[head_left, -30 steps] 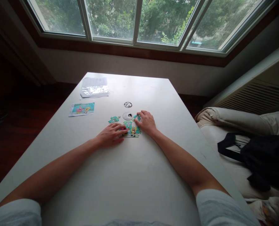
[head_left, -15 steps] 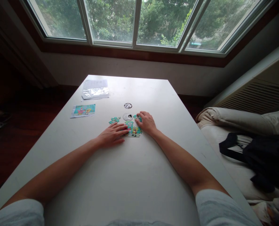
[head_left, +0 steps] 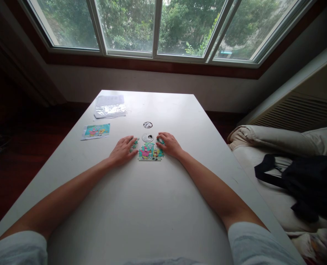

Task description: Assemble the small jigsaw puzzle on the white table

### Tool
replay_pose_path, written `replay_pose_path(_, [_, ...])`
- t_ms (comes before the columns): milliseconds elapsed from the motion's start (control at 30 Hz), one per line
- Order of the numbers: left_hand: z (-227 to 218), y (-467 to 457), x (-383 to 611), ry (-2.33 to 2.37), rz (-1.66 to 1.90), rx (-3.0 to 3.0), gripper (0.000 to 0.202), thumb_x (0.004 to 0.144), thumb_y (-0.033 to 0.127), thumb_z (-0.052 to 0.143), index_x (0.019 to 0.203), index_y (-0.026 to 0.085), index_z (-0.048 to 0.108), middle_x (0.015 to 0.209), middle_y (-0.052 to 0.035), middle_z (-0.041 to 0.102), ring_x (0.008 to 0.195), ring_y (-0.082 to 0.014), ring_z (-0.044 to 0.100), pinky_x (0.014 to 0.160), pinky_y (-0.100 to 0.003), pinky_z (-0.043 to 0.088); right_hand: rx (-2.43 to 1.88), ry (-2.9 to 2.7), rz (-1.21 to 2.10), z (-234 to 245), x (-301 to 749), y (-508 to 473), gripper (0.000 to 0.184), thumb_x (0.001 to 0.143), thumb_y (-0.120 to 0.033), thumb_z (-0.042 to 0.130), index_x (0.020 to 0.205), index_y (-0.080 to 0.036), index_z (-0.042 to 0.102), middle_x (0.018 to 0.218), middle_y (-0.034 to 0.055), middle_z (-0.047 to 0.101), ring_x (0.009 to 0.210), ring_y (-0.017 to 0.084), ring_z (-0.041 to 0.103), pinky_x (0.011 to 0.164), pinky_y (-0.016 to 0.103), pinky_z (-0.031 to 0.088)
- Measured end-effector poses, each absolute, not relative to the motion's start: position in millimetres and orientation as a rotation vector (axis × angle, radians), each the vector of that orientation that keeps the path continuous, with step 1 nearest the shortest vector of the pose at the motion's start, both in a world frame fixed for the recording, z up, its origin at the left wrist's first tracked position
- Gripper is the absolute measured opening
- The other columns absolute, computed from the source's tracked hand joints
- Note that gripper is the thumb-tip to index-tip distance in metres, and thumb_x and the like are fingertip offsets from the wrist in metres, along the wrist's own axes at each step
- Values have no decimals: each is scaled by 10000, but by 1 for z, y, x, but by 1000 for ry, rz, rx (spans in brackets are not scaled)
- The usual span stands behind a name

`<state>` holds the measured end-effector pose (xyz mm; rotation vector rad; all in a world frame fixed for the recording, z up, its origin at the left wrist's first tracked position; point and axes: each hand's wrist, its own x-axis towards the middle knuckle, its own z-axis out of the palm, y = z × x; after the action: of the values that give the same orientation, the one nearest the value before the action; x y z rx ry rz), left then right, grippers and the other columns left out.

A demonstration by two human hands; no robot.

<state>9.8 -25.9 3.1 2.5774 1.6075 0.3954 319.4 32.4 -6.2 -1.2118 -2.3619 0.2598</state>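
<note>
Both arms reach forward, left hand [head_left: 121, 150] and right hand [head_left: 170, 145] apparently flat, palms down, fingers spread.

The left hand [head_left: 121, 151] partly covers tiny loose pieces [head_left: 135, 143].

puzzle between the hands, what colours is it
The puzzle is mostly teal with pink and yellow figures, seen in the head view.

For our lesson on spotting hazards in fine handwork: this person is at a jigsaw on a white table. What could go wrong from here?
1. The loose pieces under the left hand lie close to what looks like a round table opening; a nudge might send one in.
2. The right hand and the left flank the joined section; sideways pressure could buckle it.
</note>
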Motion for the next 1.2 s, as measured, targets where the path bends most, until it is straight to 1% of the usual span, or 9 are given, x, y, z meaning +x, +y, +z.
replay_pose_path(100, [-1, -22, 9, 1609, 310, 2571, 641, 1005, 565, 364, 1571, 271, 311, 1638, -79, 299, 1520, -277, 239, 1252, -494, 185, -1204, -2344, 281, -5, 318, 31, 288, 925, -389, 603, 1170, -246, 655, 1382, 96, 594, 1290, 280, 519, 1096, 472, 396])
replay_pose_path(200, [-3, -14, 8, 1605, 257, 2555, 696, 1001, 609, 338, 1596, 259, 253, 1670, -87, 221, 1548, -281, 164, 1258, -507, 134, -1197, -2335, 293, -2, 315, 27, 308, 927, -374, 591, 1199, -240, 645, 1377, 97, 597, 1285, 268, 520, 1092, 452, 401])
replay_pose_path(333, [-4, 3, 9, 1552, 246, 2563, 687, 1003, 608, 330, 1592, 259, 272, 1672, -93, 212, 1551, -281, 156, 1254, -516, 116, -1240, -2209, 301, 1, 313, 25, 293, 942, -377, 548, 1169, -235, 667, 1286, 84, 656, 1224, 254, 561, 1085, 432, 405])
replay_pose_path(500, [-2, 23, 11, 1480, 216, 2594, 665, 1013, 593, 306, 1593, 271, 273, 1676, -72, 205, 1552, -268, 151, 1252, -506, 110, -1476, -1681, 545, -2, 331, 37, 432, 972, -520, 414, 1104, -218, 693, 1035, 66, 734, 955, 242, 660, 919, 409, 510])
replay_pose_path(600, [-2, 29, 11, 1460, 206, 2605, 658, 1012, 594, 300, 1591, 281, 280, 1677, -61, 206, 1551, -268, 155, 1252, -500, 104, -1404, -1579, 726, -2, 339, 43, 513, 958, -609, 403, 1153, -228, 686, 1129, 53, 726, 1031, 238, 656, 959, 411, 509])
replay_pose_path(800, [-3, 30, 9, 1436, 238, 2623, 622, 1016, 576, 316, 1577, 308, 314, 1667, -53, 243, 1542, -273, 180, 1248, -514, 114, -1204, -1692, 930, 1, 324, 40, 546, 947, -694, 412, 1215, -298, 675, 1297, 20, 674, 1242, 231, 593, 1103, 443, 436])
replay_pose_path(933, [-2, 29, 9, 1425, 305, 2625, 584, 1010, 552, 366, 1543, 315, 382, 1638, -52, 314, 1518, -277, 240, 1241, -520, 158, -1142, -1611, 1069, 4, 325, 41, 629, 948, -738, 346, 1237, -276, 660, 1363, 48, 643, 1304, 244, 564, 1111, 455, 437])
replay_pose_path(1067, [3, 26, 11, 1441, 414, 2609, 557, 998, 502, 408, 1501, 264, 445, 1576, -75, 414, 1464, -275, 341, 1230, -504, 222, -1087, -1502, 1195, 7, 333, 43, 747, 953, -761, 212, 1340, -241, 582, 1445, 91, 581, 1363, 231, 522, 1104, 434, 442])
replay_pose_path(1200, [7, 24, 11, 1434, 528, 2598, 482, 972, 446, 463, 1396, 234, 550, 1485, -89, 513, 1378, -275, 445, 1190, -472, 323, -1101, -1501, 1185, 9, 334, 42, 759, 944, -777, 188, 1347, -257, 568, 1443, 92, 584, 1363, 234, 523, 1077, 433, 455])
